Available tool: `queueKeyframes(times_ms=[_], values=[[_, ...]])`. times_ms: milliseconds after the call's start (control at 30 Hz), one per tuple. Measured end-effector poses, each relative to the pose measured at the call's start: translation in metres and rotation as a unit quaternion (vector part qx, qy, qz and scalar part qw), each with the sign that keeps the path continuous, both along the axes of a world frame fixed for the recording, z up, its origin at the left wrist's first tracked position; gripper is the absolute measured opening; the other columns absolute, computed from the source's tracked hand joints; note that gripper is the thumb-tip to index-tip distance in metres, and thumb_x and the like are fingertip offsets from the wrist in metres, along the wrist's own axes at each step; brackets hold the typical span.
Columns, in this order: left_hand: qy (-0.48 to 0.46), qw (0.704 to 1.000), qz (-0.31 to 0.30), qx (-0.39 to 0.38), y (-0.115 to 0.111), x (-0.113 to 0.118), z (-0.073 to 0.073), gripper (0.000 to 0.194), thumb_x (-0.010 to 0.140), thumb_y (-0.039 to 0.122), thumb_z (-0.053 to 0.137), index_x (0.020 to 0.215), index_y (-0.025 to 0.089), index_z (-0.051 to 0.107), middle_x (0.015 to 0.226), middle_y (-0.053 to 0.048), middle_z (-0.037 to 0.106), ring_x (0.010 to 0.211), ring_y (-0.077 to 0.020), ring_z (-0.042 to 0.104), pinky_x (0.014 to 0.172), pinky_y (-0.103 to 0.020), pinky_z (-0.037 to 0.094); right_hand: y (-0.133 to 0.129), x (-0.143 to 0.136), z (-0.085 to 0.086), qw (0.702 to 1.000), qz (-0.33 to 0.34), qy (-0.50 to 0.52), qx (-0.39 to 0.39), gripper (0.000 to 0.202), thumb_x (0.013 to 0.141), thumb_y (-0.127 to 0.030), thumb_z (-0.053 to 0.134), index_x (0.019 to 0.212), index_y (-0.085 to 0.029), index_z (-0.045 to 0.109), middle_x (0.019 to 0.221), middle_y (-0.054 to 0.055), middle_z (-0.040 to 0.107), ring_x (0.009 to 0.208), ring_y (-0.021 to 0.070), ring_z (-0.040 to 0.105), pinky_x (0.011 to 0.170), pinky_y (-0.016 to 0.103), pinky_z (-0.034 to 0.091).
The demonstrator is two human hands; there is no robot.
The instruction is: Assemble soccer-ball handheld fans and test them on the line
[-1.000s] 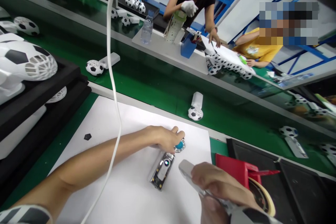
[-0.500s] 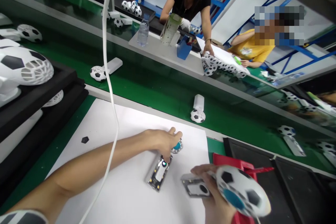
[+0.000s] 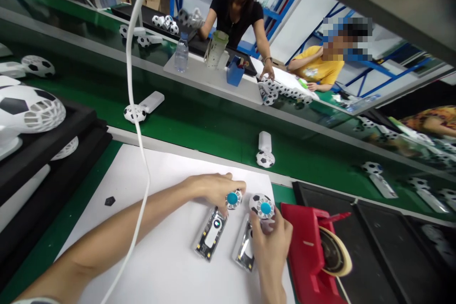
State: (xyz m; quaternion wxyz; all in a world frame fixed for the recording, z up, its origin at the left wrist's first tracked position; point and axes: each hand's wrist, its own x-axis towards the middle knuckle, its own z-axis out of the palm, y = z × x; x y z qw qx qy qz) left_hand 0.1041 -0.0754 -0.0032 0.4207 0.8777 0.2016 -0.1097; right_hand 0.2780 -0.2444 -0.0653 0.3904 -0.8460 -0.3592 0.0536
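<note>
Two football-patterned handheld fans with clear-cased handles are side by side over a white sheet (image 3: 171, 261). My left hand (image 3: 213, 189) is closed around the neck of the left fan (image 3: 211, 235), whose handle shows a small lit display. The turquoise centre of its head points up by my fingertips. Just to the right, my right hand (image 3: 272, 240) grips the right fan (image 3: 244, 249) near its ball-shaped head, thumb across the neck. That hand covers part of the handle. A small black pentagon piece (image 3: 109, 201) lies on the sheet at the left.
A red tape dispenser (image 3: 308, 249) stands right of the sheet, by black trays (image 3: 384, 242). A white cable (image 3: 130, 57) hangs in front. More fans (image 3: 265, 149) lie on the green belt (image 3: 199, 133). Black trays with fans are stacked at left. Two people sit across the line.
My right hand has brought its fan from the right, over the tape dispenser, leftward beside the other fan, turquoise centre now facing up. My left hand stays on its fan. The view has shifted slightly.
</note>
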Motion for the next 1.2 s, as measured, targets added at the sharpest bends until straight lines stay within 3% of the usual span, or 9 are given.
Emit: queueKeyframes(times_ms=[100,167,233,300,433,767,967,1067,1200], values=[[-0.076,0.996,0.041,0.028,0.010,-0.013,0.018,0.062,0.069,0.033,0.075,0.126,0.032,0.052,0.106,-0.004,0.052,0.087,-0.0234,0.060,0.064,-0.028,0.042,-0.001,-0.023,0.017,0.997,0.047,-0.049,0.048,0.064,0.079,-0.055,0.065,0.125,-0.010,0.062,0.119,0.021,0.053,0.115,0.0388,0.046,0.096,0.054,0.039],[-0.160,0.982,0.091,0.042,0.012,-0.025,0.038,0.061,0.066,0.029,0.077,0.124,0.031,0.056,0.103,-0.002,0.052,0.089,-0.0214,0.058,0.067,-0.027,0.043,0.003,-0.049,0.036,0.986,0.142,0.051,0.068,0.054,0.088,-0.051,0.059,0.128,-0.016,0.058,0.123,0.017,0.056,0.115,0.0339,0.052,0.098,0.052,0.041],[-0.238,0.959,0.146,0.046,0.009,-0.036,0.058,0.061,0.066,0.028,0.078,0.123,0.032,0.057,0.103,-0.001,0.051,0.090,-0.0193,0.058,0.071,-0.026,0.045,0.012,-0.075,0.058,0.934,0.225,0.270,0.066,0.049,0.093,-0.053,0.052,0.133,-0.024,0.052,0.124,0.012,0.060,0.110,0.0286,0.060,0.093,0.047,0.049],[-0.298,0.933,0.193,0.050,0.002,-0.045,0.076,0.058,0.069,0.029,0.078,0.123,0.034,0.057,0.106,0.000,0.048,0.090,-0.0174,0.057,0.075,-0.026,0.048,0.025,-0.095,0.079,0.855,0.277,0.433,0.069,0.038,0.097,-0.053,0.047,0.122,-0.025,0.054,0.106,0.008,0.066,0.081,0.0222,0.067,0.067,0.037,0.056],[-0.398,0.880,0.244,0.084,-0.013,-0.053,0.093,0.058,0.075,0.029,0.077,0.128,0.031,0.054,0.118,-0.003,0.048,0.105,-0.0198,0.056,0.088,-0.029,0.049,0.045,-0.109,0.111,0.787,0.324,0.514,0.103,0.028,0.098,-0.050,0.048,0.108,-0.024,0.049,0.083,0.000,0.062,0.047,0.0097,0.056,0.042,0.021,0.044],[-0.491,0.813,0.311,0.015,-0.020,-0.049,0.092,0.062,0.080,0.036,0.077,0.133,0.032,0.047,0.118,-0.001,0.057,0.097,-0.0186,0.062,0.087,-0.029,0.052,0.044,-0.111,0.132,0.763,0.323,0.554,0.077,0.048,0.093,-0.047,0.054,0.133,-0.028,0.036,0.084,0.004,0.068,0.050,0.0158,0.062,0.042,0.025,0.048],[-0.506,0.796,0.329,-0.042,-0.018,-0.046,0.090,0.061,0.079,0.035,0.078,0.131,0.034,0.048,0.110,0.000,0.058,0.086,-0.0159,0.062,0.074,-0.025,0.055,0.044,-0.104,0.135,0.724,0.345,0.589,0.098,0.074,0.074,-0.027,0.058,0.142,-0.029,0.027,0.079,0.002,0.066,0.058,0.0194,0.063,0.046,0.027,0.046],[-0.505,0.792,0.337,-0.060,-0.018,-0.046,0.089,0.061,0.078,0.035,0.079,0.130,0.036,0.048,0.108,0.000,0.059,0.086,-0.0172,0.062,0.071,-0.027,0.056,0.045,-0.104,0.138,0.737,0.372,0.555,0.098,0.081,0.070,-0.020,0.058,0.143,-0.029,0.025,0.072,-0.002,0.062,0.059,0.0181,0.059,0.049,0.026,0.044],[-0.508,0.789,0.338,-0.074,-0.017,-0.046,0.089,0.060,0.077,0.035,0.079,0.129,0.036,0.049,0.103,0.001,0.058,0.081,-0.0166,0.062,0.067,-0.027,0.056,0.046,-0.109,0.141,0.789,0.392,0.466,0.079,0.076,0.075,-0.017,0.065,0.140,-0.030,0.027,0.072,-0.003,0.060,0.057,0.0144,0.054,0.050,0.026,0.044]])
